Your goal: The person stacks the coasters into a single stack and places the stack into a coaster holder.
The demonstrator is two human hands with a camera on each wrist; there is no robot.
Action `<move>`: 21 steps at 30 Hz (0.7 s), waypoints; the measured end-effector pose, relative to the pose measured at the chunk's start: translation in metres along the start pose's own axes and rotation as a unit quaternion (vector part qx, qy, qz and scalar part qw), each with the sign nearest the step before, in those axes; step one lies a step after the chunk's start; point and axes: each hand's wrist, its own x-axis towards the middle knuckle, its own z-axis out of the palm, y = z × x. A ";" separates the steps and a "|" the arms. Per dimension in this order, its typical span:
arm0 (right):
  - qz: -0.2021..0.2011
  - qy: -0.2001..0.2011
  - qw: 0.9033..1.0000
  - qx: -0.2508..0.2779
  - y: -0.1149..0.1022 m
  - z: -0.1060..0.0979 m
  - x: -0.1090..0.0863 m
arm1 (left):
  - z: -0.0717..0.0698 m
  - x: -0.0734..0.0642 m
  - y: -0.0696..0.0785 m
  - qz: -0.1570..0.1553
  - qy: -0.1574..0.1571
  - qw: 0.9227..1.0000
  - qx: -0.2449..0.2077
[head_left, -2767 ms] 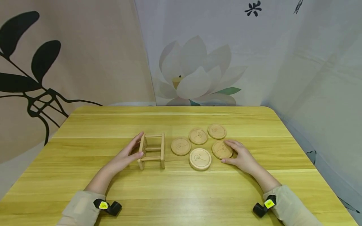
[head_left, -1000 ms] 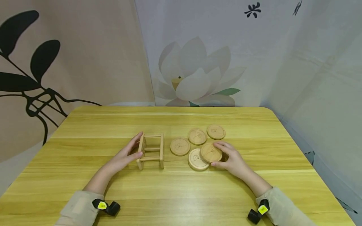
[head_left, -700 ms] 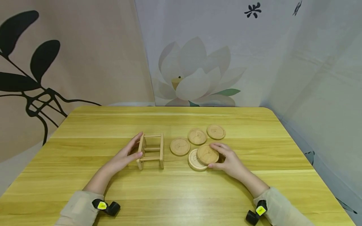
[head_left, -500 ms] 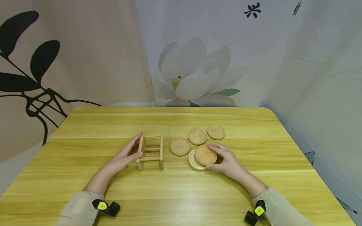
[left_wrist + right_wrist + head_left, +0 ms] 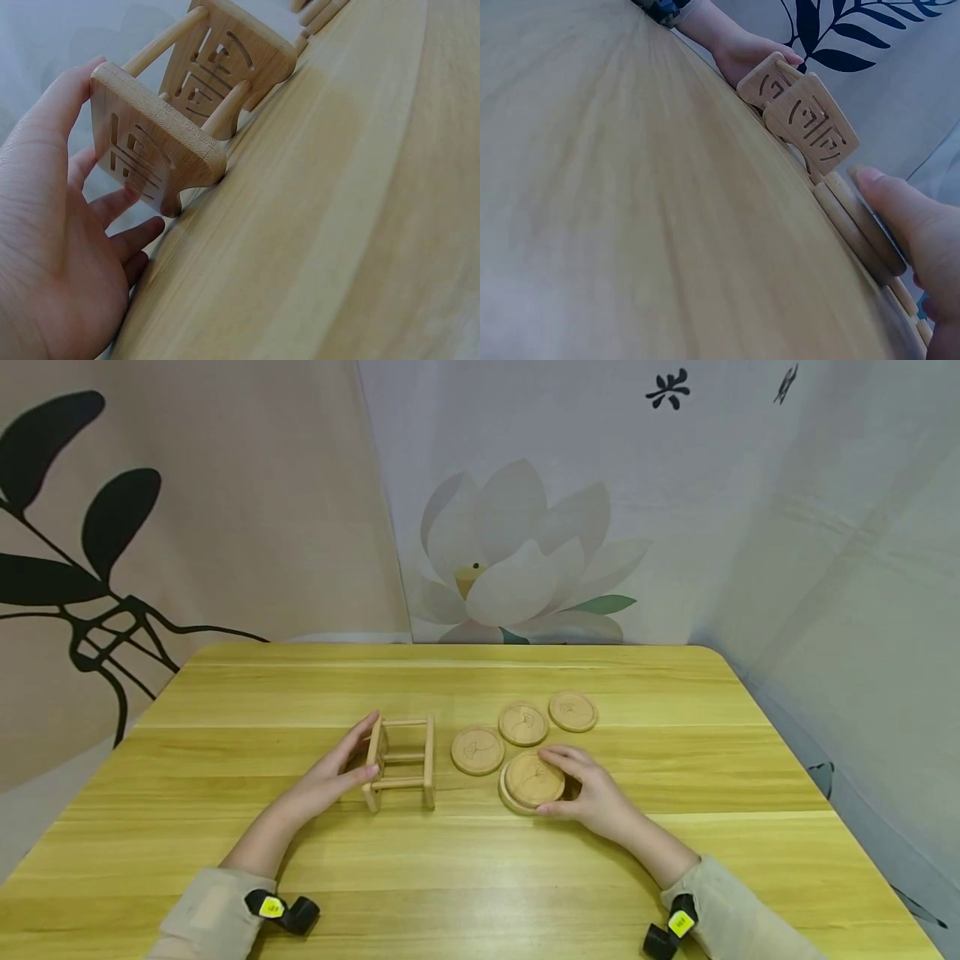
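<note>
My left hand (image 5: 330,777) holds the near-left side of a small wooden coaster rack (image 5: 430,764), thumb in front and fingers behind. In the left wrist view the rack's side panel (image 5: 146,139) shows cut-out slots, and round rods join it to the opposite panel. A round wooden coaster (image 5: 535,779) with an engraved leaf is pinched by its right edge between the thumb and fingers of my right hand (image 5: 596,793). Under it lies a paler coaster (image 5: 506,793), mostly covered. The right wrist view shows the two discs (image 5: 855,217) stacked, nearly aligned.
Three more coasters lie flat behind and left of the stack: one beside the rack (image 5: 477,751), one at the middle (image 5: 523,724), one farthest back (image 5: 573,712). Beyond the wooden table (image 5: 450,893) hangs a printed cloth (image 5: 300,510).
My right hand has lifted the coaster from its place on the right and carried it left, over the paler coaster. The left hand and rack have stayed put.
</note>
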 end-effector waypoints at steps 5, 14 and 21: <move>-0.004 -0.005 1.000 0.000 0.000 0.002 0.000 | 0.000 0.000 -0.003 0.004 -0.003 1.000 0.003; 0.003 -0.007 1.000 0.002 -0.001 0.003 0.001 | -0.001 0.001 -0.005 0.007 -0.001 1.000 0.009; 0.001 -0.006 1.000 0.004 -0.002 0.003 0.001 | -0.001 0.002 -0.006 0.007 -0.002 1.000 0.011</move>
